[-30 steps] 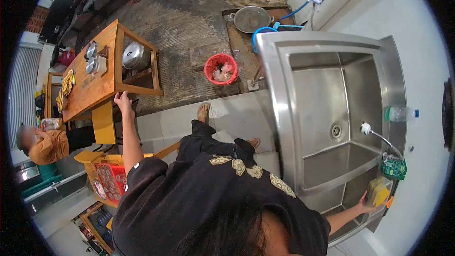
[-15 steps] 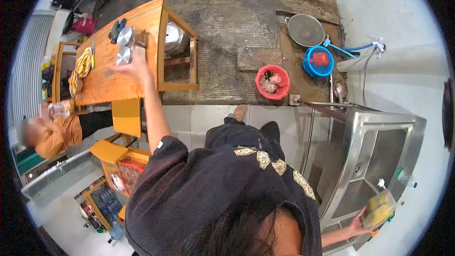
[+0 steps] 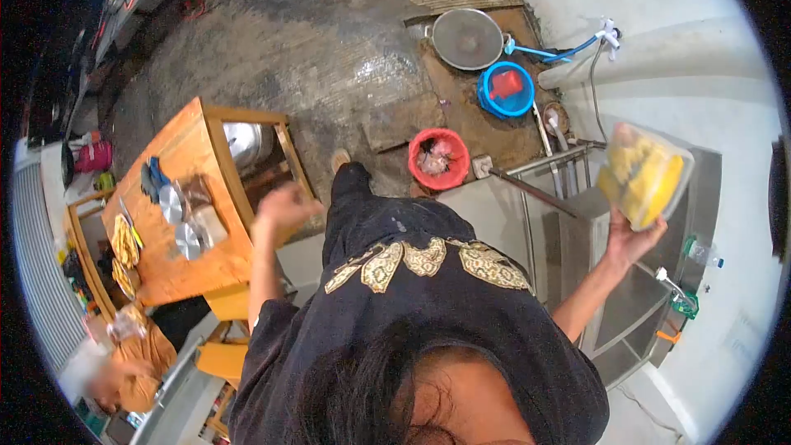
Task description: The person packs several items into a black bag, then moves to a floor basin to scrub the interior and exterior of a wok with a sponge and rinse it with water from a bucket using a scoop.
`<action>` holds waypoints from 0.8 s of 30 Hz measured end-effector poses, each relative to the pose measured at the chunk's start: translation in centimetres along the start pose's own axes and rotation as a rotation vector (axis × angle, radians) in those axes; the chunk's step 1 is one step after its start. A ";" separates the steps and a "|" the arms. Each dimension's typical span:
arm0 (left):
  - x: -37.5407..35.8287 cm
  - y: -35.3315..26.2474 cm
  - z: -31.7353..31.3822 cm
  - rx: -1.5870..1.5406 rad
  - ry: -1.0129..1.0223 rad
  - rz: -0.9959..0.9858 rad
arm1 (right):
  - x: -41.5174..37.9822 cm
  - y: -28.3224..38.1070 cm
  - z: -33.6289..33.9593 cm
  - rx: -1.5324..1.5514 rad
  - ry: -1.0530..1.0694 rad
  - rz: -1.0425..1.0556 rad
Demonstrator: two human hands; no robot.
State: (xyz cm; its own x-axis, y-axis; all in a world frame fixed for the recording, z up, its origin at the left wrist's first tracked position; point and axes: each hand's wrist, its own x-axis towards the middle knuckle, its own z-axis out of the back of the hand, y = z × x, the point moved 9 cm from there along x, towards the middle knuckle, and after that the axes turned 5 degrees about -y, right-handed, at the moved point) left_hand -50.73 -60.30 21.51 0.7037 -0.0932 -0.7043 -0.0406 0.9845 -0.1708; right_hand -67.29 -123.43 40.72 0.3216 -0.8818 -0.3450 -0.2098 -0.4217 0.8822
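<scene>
My right hand [image 3: 631, 239] grips a clear plastic food container [image 3: 644, 175] with yellow contents from below, over the sink side. The container is tilted. My left hand [image 3: 286, 208] is in the air beside the right end of the wooden table [image 3: 206, 189]. Motion blurs its fingers, and no held thing can be made out. Nearest to it on the table are two round metal lids [image 3: 189, 241] with containers and a clear bag [image 3: 196, 191].
A metal sink unit [image 3: 581, 231] stands at my right. Ahead on the floor are a red basket [image 3: 438, 159], a blue bucket [image 3: 506, 89] with a red dipper and a large pan [image 3: 467, 39]. Another person [image 3: 142, 358] is at the left beyond the table.
My left hand has come away from the lidded containers on the table, toward the right. My right hand has brought the food container forward and up. The view has turned, and I have stepped.
</scene>
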 end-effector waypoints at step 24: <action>45.8 7.0 23.4 -0.142 0.733 -0.103 | 2.2 -44.8 -23.5 0.284 -0.567 -0.054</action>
State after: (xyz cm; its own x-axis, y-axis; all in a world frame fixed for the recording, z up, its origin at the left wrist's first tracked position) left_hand -2.19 -54.19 4.22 0.0581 -0.3081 -0.9496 -0.1262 0.9413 -0.3131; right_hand -35.50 -101.49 7.96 -0.1841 -0.7994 -0.5718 -0.4690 -0.4399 0.7659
